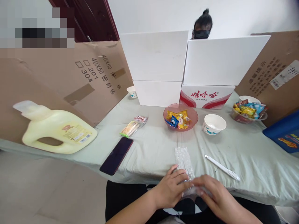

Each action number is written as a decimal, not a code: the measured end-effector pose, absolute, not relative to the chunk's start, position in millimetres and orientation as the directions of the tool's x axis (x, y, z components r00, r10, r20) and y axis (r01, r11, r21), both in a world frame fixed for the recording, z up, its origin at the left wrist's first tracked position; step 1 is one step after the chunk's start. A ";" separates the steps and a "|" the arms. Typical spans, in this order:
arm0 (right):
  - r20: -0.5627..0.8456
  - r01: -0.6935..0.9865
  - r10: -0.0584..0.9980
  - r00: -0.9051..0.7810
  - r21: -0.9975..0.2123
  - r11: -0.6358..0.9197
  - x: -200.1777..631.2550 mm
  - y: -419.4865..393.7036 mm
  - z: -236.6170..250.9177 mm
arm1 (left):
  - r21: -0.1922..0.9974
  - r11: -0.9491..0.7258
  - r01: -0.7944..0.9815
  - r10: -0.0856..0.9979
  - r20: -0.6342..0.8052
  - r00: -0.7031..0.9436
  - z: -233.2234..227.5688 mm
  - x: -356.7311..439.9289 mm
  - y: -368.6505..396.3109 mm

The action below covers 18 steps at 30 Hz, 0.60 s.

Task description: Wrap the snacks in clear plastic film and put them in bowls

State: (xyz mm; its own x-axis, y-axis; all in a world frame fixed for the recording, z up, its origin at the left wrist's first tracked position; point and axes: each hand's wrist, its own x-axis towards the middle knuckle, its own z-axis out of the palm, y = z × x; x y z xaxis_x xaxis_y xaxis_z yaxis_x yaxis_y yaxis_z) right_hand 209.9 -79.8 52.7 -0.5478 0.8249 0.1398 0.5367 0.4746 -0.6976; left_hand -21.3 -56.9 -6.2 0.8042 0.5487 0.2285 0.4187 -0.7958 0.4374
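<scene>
the clear plastic bag point(185, 161) lies flat and looks empty at the table's near edge, just in front of the pink bowl point(180, 117) of still-wrapped snacks, its near end pinched by left hand point(171, 189) and right hand point(211, 194) fingers.

pink bowl point(180, 109), pale yellow jug point(58, 129), dark phone point(116, 155).
</scene>
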 end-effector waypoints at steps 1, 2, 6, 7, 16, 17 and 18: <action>0.106 0.567 0.875 -0.472 -0.723 0.394 204.6 -67.5 51.6 | 0.464 -0.788 0.405 0.546 0.223 0.807 -5.7 -21.8 -56.0; 0.075 0.594 0.913 -0.400 -0.738 0.321 198.8 -54.3 49.0 | 0.490 -0.778 0.393 0.546 0.218 0.809 -5.2 -22.4 -55.1; 0.022 0.729 0.978 -0.208 -0.663 0.170 174.8 -8.3 30.0 | 0.583 -0.726 0.365 0.567 0.207 0.797 -1.5 -23.8 -51.6; 0.027 0.763 0.982 -0.188 -0.626 0.163 169.5 -1.1 24.6 | 0.604 -0.709 0.365 0.580 0.204 0.789 0.2 -23.7 -51.0; 0.048 0.873 0.992 -0.120 -0.470 0.128 146.6 16.1 3.6 | 0.751 -0.540 0.380 0.708 0.162 0.687 9.7 -22.7 -47.3; 0.044 0.882 0.992 -0.121 -0.453 0.128 145.7 18.3 3.7 | 0.754 -0.535 0.383 0.714 0.161 0.681 6.8 -22.9 -47.9; 0.039 0.891 0.992 -0.120 -0.436 0.125 144.9 20.7 3.7 | 0.752 -0.532 0.388 0.721 0.163 0.674 3.2 -23.0 -49.2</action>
State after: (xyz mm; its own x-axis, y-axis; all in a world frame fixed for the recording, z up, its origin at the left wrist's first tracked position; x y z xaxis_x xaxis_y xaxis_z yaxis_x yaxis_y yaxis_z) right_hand 144.9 20.7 3.7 -0.1200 0.9920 0.0387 0.8912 0.1248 -0.4361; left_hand -23.0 -49.2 3.2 0.6735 0.7210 0.1629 0.3881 -0.5325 0.7522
